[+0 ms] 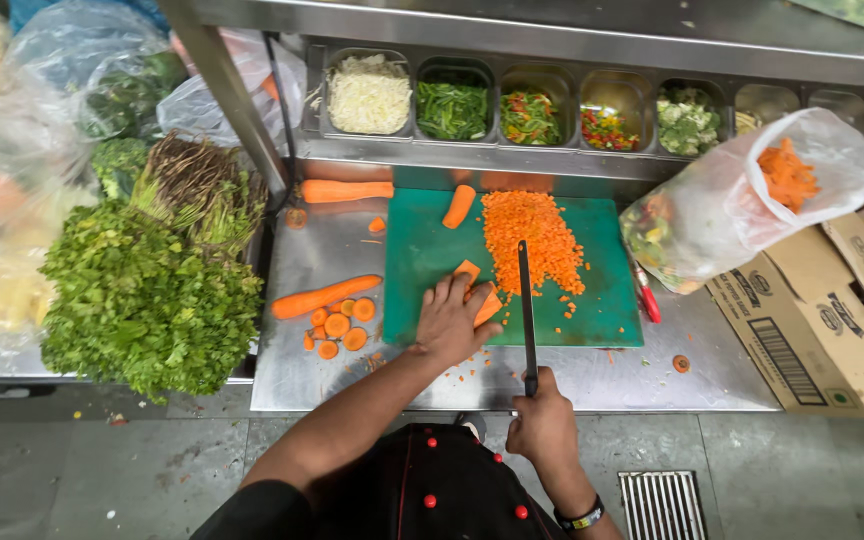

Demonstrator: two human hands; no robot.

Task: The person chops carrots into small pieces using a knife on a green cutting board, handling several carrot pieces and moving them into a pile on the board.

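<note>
My left hand (449,322) presses down on flat carrot slices (480,293) at the near edge of a green cutting board (414,255). My right hand (542,425) grips the handle of a long dark knife (526,300), whose blade lies edge-down just right of the slices. A heap of finely diced carrot (534,238) covers the board's middle and back. A short carrot piece (459,205) rests at the board's far edge.
Whole carrots (324,295) (346,190) and carrot ends (340,328) lie left on the steel counter (612,375). Leafy herbs (142,300) pile at left. Metal bins of chopped vegetables (452,108) line the back. A plastic bag (742,195), cardboard box (817,310) and red peeler (647,300) sit right.
</note>
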